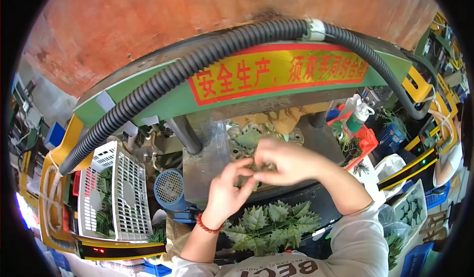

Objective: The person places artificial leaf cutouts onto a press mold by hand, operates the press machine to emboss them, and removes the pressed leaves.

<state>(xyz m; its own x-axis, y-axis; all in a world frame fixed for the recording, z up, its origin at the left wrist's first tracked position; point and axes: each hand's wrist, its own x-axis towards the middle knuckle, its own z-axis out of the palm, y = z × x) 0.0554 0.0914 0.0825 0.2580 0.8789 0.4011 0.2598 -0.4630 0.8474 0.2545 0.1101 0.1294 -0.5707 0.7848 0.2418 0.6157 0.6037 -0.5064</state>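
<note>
My left hand [228,184], with a red beaded bracelet [208,223] on its wrist, is over the front of the press bed [210,166], fingers curled and thumb near the fingertips. Beside it, my right hand [284,162] is bent inward in a pinch, its fingertips meeting those of the left. Something small and greenish shows between the hands, too covered to name. Just behind them a green leaf piece [248,138] lies on the metal mould [296,137]. Nearer my body, a pile of green artificial leaves [276,222] rests on a dark surface.
A green press beam with a red-and-yellow sign [281,72] and a black corrugated hose [237,42] spans above my hands. Steel posts [185,135] flank the mould. To the left are a white crate [133,198] and blue basket [169,188]; right, a red tray [365,146].
</note>
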